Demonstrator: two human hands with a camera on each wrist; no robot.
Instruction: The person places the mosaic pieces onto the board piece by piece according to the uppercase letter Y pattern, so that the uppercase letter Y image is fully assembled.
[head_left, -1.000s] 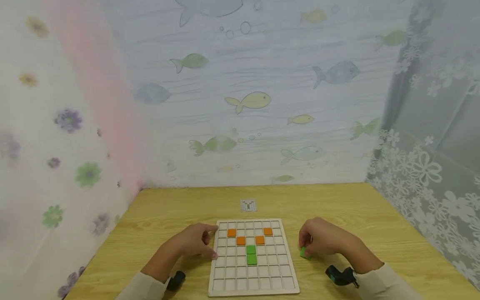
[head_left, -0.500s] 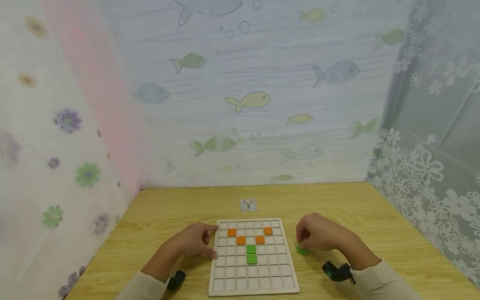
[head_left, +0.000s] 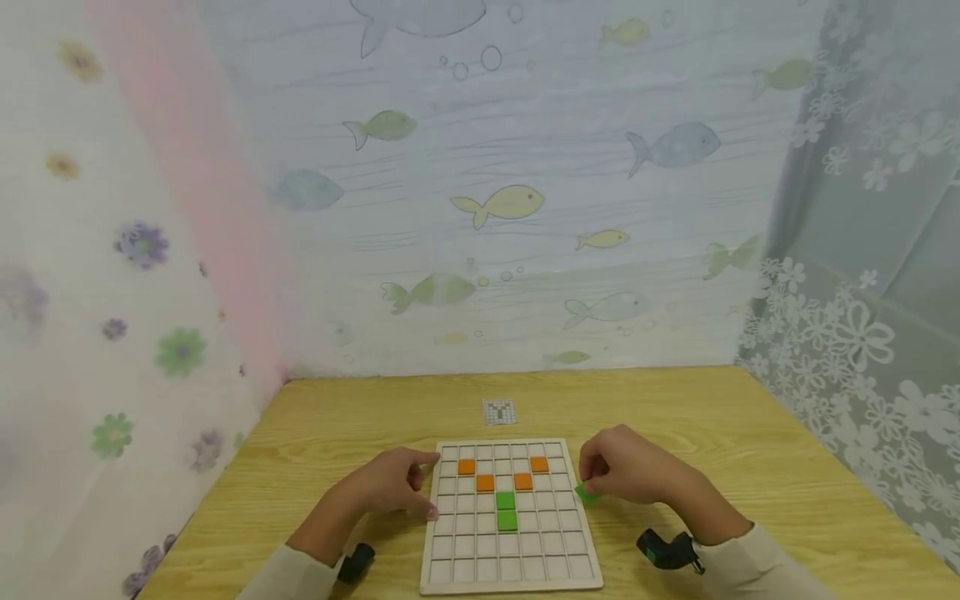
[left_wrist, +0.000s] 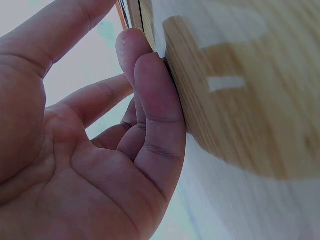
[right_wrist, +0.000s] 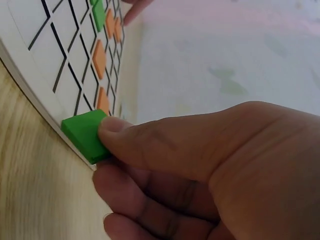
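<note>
Between thumb and fingers, my right hand (head_left: 630, 467) pinches a green square tile (right_wrist: 82, 132) by its edge. In the head view the tile is just beside the right edge of a white grid board (head_left: 510, 569). On the board, several orange tiles (head_left: 522, 482) form two slanting arms, with two green tiles (head_left: 506, 511) stacked below their meeting point. My left hand (head_left: 393, 483) rests at the board's left edge, index finger and thumb stretched to touch its rim. Its other fingers (left_wrist: 160, 95) bend loosely against the wooden surface.
A small pattern card (head_left: 499, 412) showing a Y shape on a grid lies behind the board on the wooden table (head_left: 360, 408). A fish-patterned curtain (head_left: 510, 283) hangs behind the table. Black wrist cameras (head_left: 666, 550) sit by both sleeves.
My right hand has lifted the green tile from the table right of the board and carried it left to the board's edge. The left hand has stayed in place.
</note>
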